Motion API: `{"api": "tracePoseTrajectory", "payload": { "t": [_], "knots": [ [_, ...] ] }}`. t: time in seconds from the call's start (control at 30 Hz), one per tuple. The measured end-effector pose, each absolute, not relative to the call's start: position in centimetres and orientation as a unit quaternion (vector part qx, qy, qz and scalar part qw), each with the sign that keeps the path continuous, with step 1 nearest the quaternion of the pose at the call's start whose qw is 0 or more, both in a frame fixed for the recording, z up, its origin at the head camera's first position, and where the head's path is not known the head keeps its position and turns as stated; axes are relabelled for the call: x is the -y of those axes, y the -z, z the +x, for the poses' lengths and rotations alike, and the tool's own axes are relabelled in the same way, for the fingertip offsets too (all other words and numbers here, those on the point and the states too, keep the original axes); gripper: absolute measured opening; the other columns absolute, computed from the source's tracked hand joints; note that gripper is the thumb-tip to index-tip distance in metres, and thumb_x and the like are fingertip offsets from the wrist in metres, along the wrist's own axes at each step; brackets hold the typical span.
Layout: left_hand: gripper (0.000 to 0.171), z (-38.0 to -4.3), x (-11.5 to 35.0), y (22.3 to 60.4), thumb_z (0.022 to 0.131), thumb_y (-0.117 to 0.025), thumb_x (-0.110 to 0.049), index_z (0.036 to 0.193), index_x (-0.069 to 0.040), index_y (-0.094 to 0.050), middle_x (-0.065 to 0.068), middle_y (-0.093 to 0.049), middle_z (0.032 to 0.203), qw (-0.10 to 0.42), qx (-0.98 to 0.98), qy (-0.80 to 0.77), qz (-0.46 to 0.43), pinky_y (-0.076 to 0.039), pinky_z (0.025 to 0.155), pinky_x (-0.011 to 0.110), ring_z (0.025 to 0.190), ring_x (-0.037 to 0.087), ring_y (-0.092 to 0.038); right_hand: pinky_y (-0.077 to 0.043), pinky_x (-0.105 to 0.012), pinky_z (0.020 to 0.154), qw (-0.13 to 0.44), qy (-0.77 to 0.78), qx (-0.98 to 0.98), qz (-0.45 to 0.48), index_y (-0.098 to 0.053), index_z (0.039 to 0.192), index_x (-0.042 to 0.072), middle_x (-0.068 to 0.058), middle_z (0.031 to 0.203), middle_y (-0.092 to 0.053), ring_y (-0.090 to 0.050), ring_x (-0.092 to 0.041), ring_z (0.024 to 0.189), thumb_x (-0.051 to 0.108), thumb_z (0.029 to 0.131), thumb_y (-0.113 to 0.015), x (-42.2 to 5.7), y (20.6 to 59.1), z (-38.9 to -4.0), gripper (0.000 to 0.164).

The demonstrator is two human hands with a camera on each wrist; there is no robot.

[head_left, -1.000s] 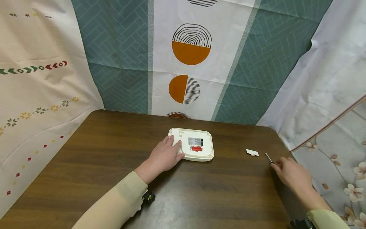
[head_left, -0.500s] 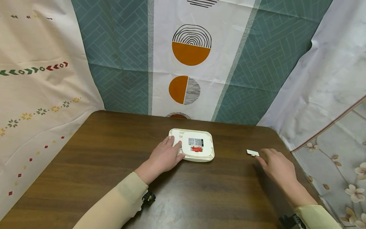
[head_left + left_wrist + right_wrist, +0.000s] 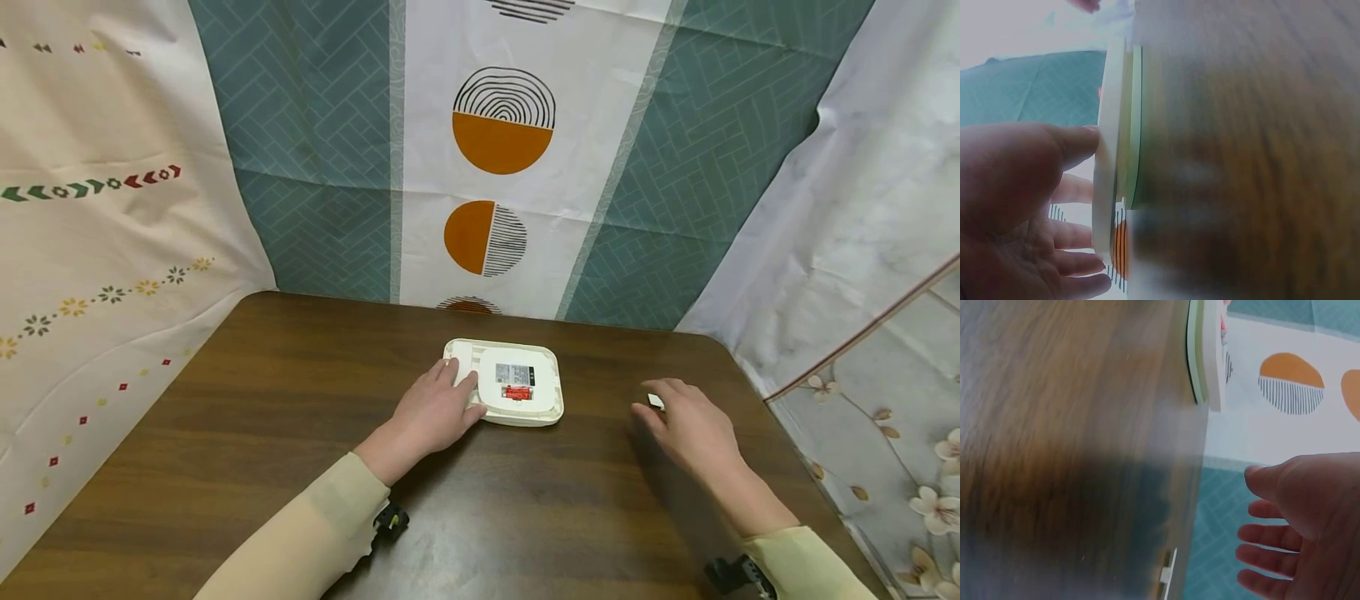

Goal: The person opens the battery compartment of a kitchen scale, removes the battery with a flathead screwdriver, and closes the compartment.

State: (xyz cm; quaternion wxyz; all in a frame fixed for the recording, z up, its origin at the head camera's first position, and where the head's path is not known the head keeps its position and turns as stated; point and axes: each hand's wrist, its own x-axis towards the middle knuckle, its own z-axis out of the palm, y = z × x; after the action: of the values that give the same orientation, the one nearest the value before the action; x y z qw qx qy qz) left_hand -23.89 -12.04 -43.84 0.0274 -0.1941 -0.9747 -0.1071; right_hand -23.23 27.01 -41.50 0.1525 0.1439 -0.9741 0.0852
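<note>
A white rounded-rectangular plastic device [image 3: 555, 383] lies on the table with its label side up. A red battery [image 3: 517, 392] shows in its open compartment, below a grey label [image 3: 513, 374]. My left hand [image 3: 435, 408] rests on the device's left side, fingers over the top and thumb at the near edge; in the left wrist view the thumb touches the rim. To the right, my right hand [image 3: 693, 425] hovers with its fingers spread and nothing held. A small white battery cover [image 3: 656, 402] [image 3: 1169, 575] shows between its thumb and fingers, partly hidden by the hand.
The brown wooden table [image 3: 300, 450] runs back to a green and white patterned curtain [image 3: 322, 167]. Cream cloth [image 3: 135, 317] hangs on the left and a pale floral curtain [image 3: 862, 333] on the right. Dark wrist cameras [image 3: 392, 518] sit at both sleeves.
My right hand has let go of a small screwdriver, now hidden from view, and moved left to over the white cover. My left hand and the device have stayed put.
</note>
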Motion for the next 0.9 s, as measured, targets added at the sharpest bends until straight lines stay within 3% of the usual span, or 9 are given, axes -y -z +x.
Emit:
{"api": "tracePoseTrajectory", "payload": {
  "t": [0.9],
  "knots": [
    [0.062,-23.9,12.0,44.0,0.111,-0.066,-0.047,0.159,-0.007,-0.059,0.032,-0.045,0.165,0.025,0.976,0.106,-0.189,-0.04,0.124,0.057,0.155,0.051,-0.041,-0.057,-0.063,0.097,0.166,-0.119,0.96,0.193,-0.074,0.136,0.005,-0.015,0.138,-0.072,-0.067,-0.041,0.128,0.029,0.103,-0.081,-20.3,40.4,-23.9,0.041]
  ]
}}
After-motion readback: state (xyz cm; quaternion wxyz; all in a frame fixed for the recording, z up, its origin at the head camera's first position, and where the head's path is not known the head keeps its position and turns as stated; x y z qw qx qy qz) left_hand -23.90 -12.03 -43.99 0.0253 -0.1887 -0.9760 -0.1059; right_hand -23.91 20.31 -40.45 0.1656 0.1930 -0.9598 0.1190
